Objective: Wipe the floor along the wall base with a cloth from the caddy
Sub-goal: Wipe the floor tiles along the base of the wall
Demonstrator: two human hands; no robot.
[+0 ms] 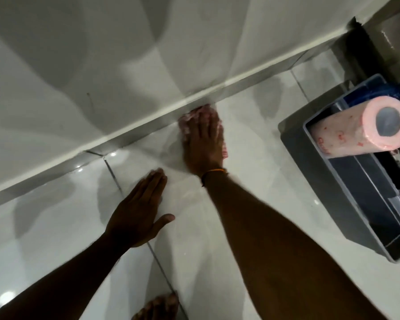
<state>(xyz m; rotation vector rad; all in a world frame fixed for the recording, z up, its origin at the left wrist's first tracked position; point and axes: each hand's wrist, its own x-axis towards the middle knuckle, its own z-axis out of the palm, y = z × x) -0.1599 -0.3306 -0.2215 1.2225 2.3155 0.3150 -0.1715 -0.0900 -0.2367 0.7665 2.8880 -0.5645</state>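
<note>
right hand [202,140] flat on cloth [186,122] — at wall base [129,131] | left hand [138,210] flat on floor [259,172]

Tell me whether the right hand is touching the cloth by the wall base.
Touching. The head view shows the right hand pressed flat on the pink cloth, whose edges poke out from under it.

The right hand [202,144] presses a pink cloth [188,120] against the wall base [125,132]; the left hand [139,210] lies flat on the floor [252,158].
</note>
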